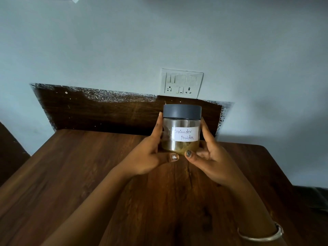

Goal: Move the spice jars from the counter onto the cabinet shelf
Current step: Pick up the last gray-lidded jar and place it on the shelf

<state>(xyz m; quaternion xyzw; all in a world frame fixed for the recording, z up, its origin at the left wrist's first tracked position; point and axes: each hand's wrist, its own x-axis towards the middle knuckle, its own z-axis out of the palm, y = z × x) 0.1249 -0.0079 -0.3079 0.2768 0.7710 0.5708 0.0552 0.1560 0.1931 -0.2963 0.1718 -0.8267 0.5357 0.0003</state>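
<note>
Head view: 1 spice jar [182, 129], grey lid, labelled "Coriander Powder", upright at far end of desk [79, 183], below wall socket [182, 84]. Left hand [152, 153] and right hand [211, 155] grip its sides, thumbs at base.

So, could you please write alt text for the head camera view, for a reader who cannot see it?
A left hand and a right hand hold an upright clear spice jar with a grey lid and a handwritten label, "Coriander powder", over a wooden counter. Behind is a pale wall with a switch and socket plate.
</note>
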